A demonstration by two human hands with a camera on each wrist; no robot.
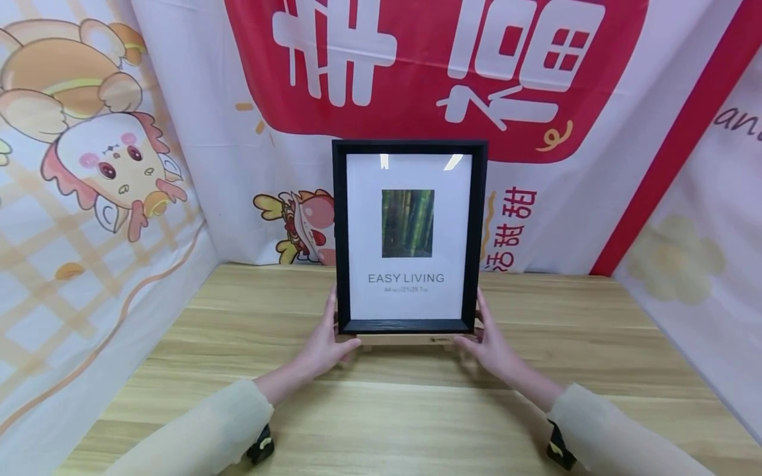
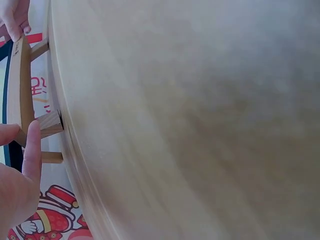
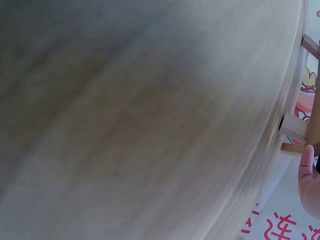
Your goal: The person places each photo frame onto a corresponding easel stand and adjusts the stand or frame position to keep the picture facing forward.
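Note:
A black picture frame (image 1: 409,225), with a small bamboo print and the words EASY LIVING, stands upright on the ledge of a light wooden easel (image 1: 397,340). At the easel's lower left corner, my left hand (image 1: 324,347) holds the end of the ledge, thumb in front and fingers reaching up beside the frame. My right hand (image 1: 493,347) grips the opposite end the same way. From the left wrist, the easel's short legs (image 2: 51,124) show at the tabletop. Most of the easel is hidden behind the frame.
The wood-grain table (image 1: 405,410) reaches back to a white cloth (image 1: 226,218) with red printed lettering. Printed cloths also hang at the left (image 1: 36,264) and right (image 1: 684,198). Dark wrist straps (image 1: 260,446) show under the sleeves.

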